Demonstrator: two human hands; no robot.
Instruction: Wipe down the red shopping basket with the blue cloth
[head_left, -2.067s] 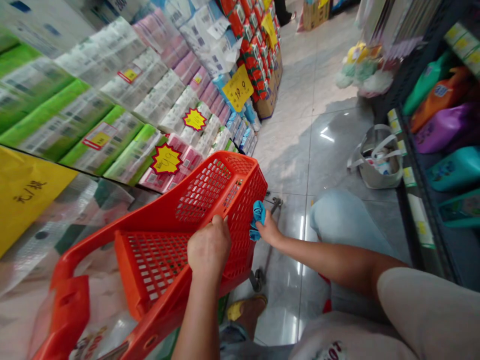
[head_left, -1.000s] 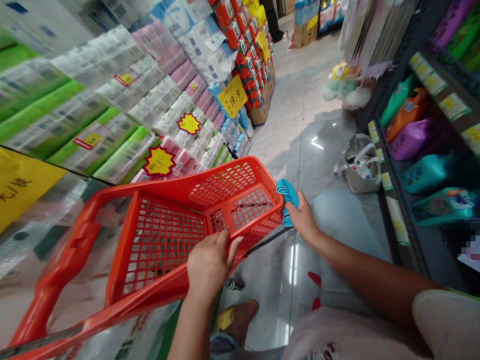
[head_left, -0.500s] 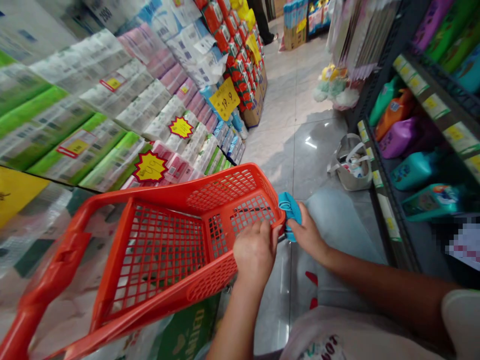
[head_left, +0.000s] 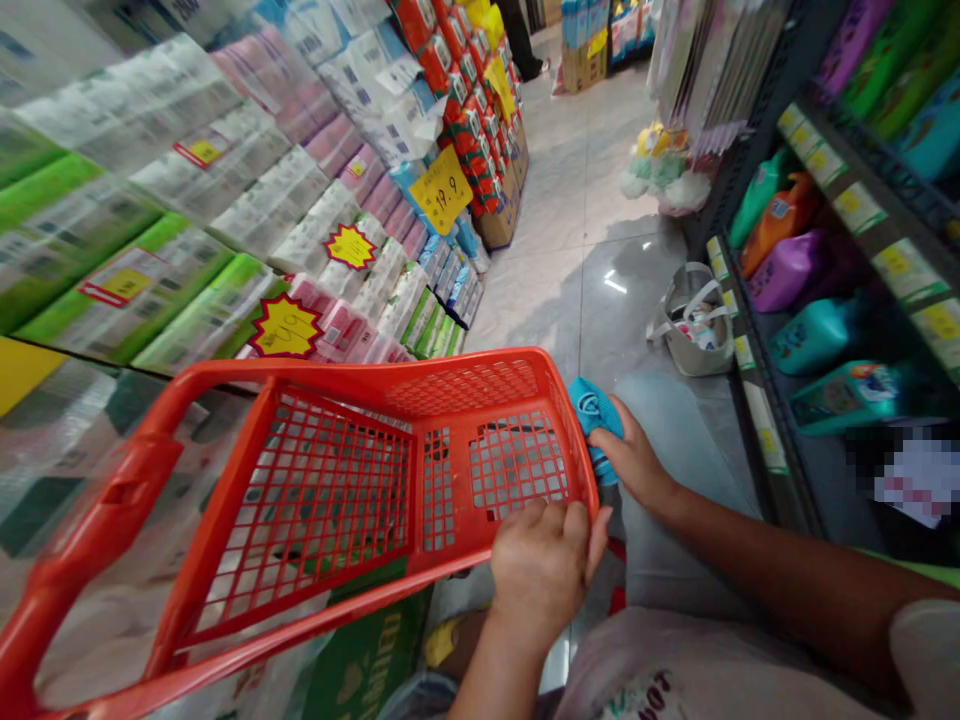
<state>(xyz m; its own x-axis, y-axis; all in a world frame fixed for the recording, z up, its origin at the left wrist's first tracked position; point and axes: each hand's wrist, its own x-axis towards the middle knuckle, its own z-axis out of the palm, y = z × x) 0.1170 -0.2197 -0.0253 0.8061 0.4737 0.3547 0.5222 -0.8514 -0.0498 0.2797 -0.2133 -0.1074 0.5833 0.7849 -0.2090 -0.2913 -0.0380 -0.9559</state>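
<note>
A red plastic shopping basket [head_left: 459, 475] with mesh sides and a long handle tilts in front of me, with nothing seen inside it. My left hand [head_left: 536, 555] is closed over the rim at its near right corner. Against the outside of the basket's right end, my right hand [head_left: 637, 460] grips a folded blue cloth [head_left: 592, 408]. The cloth touches or nearly touches the basket wall; part of it is hidden by my fingers.
Tissue packs [head_left: 255, 200] are stacked along the left, with a yellow price sign [head_left: 440, 190]. Shelves of detergent bottles [head_left: 817, 335] line the right. A pale bag [head_left: 701, 335] sits on the tiled floor [head_left: 559, 270] beside them. A person's dark leg [head_left: 517, 35] shows at the back.
The basket's right end has swung down and toward me, its inside showing more. My left hand has moved down and right with the rim; my right hand and the cloth have shifted slightly right.
</note>
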